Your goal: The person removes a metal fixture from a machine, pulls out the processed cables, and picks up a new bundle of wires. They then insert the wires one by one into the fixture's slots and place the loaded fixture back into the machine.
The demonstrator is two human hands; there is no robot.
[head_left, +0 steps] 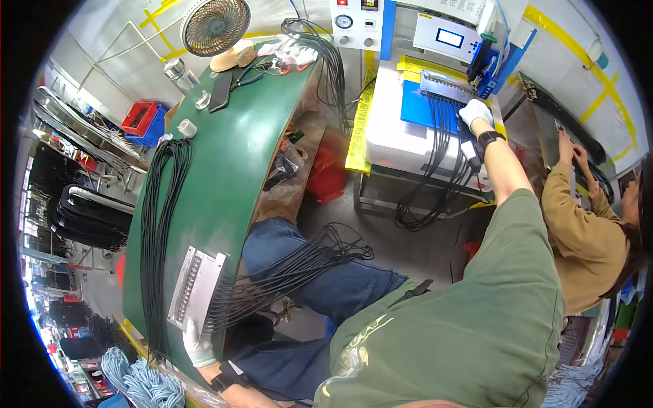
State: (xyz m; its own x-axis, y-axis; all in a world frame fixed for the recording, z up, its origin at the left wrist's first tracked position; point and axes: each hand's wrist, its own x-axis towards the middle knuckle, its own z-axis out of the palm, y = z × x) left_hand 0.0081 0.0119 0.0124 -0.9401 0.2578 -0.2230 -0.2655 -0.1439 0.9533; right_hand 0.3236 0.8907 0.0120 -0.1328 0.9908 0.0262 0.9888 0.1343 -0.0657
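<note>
My left hand [198, 345], in a white glove, grips the near end of a metal cable fixture [198, 289] on the green table. A row of small slots runs along this fixture. Black cables [286, 275] fan out from its right side over my lap. My right hand [475, 113], also gloved, is closed at the right end of a second metal fixture [445, 86]. That one lies on a blue pad [416, 105] under the machine head [484, 68], its cables [439, 146] hanging down toward me. Whatever the right fingers hold is hidden.
Along the green table [231, 156] lie a long bundle of black cables [160, 224], a phone [220, 92], pliers [246, 80] and a tape roll [187, 128]. A fan [215, 27] stands behind. At the right, another person [585, 217] works at a neighbouring bench.
</note>
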